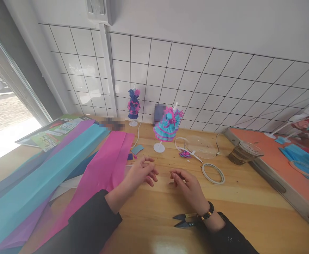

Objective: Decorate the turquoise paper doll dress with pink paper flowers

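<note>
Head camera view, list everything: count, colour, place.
Larger dress: one, cyan and pink, centre
Smaller dress: one, navy and pink, back
Long sheets: several, pink, cyan, purple, left
Printed packs: several, mostly green, back left
Scraps: several, blue and pink, near larger dress
Ring-shaped roll: one, whitish, right
Snips: one, dark, by right wrist
Cup: one, brown, right
Table: one, light wood, beneath
Adjoining surface: one, orange, far right
Blue sheets: some, blue, far right
Tiled wall: one, white, back
Pixelated patches: two, unidentifiable, back
Bracelet: one, mostly black, right wrist
Left hand: one, bare, centre
Right hand: one, bare, centre
Sleeves: two, black, bottom
</note>
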